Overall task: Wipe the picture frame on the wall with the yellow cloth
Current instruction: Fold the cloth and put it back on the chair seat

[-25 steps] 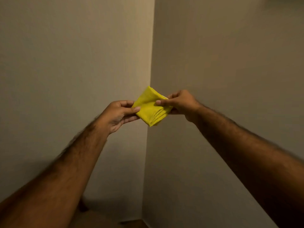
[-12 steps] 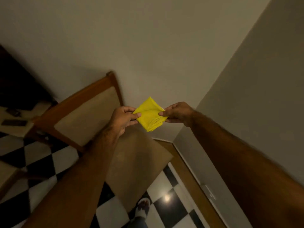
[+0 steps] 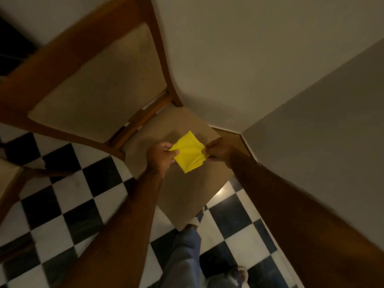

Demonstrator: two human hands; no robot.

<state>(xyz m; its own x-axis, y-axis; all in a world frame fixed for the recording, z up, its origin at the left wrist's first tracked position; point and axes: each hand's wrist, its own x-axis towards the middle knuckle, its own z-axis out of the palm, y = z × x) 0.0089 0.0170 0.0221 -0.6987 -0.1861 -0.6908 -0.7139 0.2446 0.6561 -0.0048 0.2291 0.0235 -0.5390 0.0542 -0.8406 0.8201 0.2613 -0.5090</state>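
Note:
The folded yellow cloth (image 3: 190,154) is stretched between both hands above a chair seat. My left hand (image 3: 161,155) pinches its left corner. My right hand (image 3: 220,150) pinches its right edge. Both arms reach forward and down from the bottom of the view. No picture frame is in view; only bare walls show.
A wooden chair (image 3: 97,80) with beige back and seat (image 3: 191,196) stands right below the hands, against the wall corner (image 3: 241,133). Another piece of wooden furniture (image 3: 12,179) pokes in at the left. Black-and-white checkered floor (image 3: 68,190) lies below. My legs and shoe (image 3: 193,221) touch the seat's front edge.
The view has swung down from the bare wall corner to the chair and floor. Both hands kept hold of the cloth and lowered it over the seat.

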